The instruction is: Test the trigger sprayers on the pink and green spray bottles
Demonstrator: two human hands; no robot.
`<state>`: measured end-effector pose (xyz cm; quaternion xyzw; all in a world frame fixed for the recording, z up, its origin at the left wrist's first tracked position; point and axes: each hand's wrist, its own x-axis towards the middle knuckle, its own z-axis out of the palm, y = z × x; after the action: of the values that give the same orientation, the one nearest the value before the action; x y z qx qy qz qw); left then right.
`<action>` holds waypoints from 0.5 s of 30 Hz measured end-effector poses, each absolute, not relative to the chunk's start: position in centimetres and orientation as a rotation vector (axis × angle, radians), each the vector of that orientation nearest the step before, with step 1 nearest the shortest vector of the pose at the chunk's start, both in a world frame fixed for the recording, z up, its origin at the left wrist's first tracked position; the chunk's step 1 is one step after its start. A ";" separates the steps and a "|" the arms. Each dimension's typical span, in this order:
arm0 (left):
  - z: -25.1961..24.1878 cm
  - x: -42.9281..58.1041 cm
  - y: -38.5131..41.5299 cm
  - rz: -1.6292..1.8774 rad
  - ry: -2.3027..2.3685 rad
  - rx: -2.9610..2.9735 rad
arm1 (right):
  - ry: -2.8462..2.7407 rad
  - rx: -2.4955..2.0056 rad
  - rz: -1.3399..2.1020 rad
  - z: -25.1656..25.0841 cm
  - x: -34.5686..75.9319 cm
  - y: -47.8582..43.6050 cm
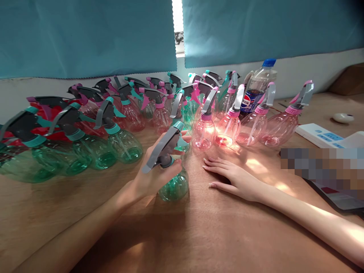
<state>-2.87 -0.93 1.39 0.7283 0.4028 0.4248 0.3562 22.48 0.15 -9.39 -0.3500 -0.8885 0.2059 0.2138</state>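
one green spray bottle, near-upright, is clasped at its neck by the left hand; right of that bottle, the empty right hand lies palm-down

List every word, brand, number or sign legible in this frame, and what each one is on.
"可乐": red, white and blue round logo on the dark-blue label of the clear plastic bottle with a blue cap; anything before it is unclear.
White rectangular plastic strip: light-blue markings, too small to read.
Held green transparent spray bottle, other green and pink spray bottles: no readable text.
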 end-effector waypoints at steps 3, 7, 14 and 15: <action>1.4 -2.9 -0.9 1.091 1.060 1.901 | -2.453 -0.969 0.569 -9.4 22.5 0.1; 1.8 -2.7 -1.1 1.083 1.102 1.902 | -2.449 -0.970 0.578 -9.5 22.5 0.1; 1.7 -2.7 -1.2 1.097 1.095 1.893 | -2.463 -0.973 0.575 -9.4 22.4 0.1; 1.7 -2.7 -1.2 1.099 1.100 1.893 | -2.468 -0.974 0.574 -9.4 22.4 0.1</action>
<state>-2.66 -1.19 1.69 0.7269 0.4224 0.4219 0.3393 22.44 0.13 -9.37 -0.3505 -0.8886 0.2066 0.2118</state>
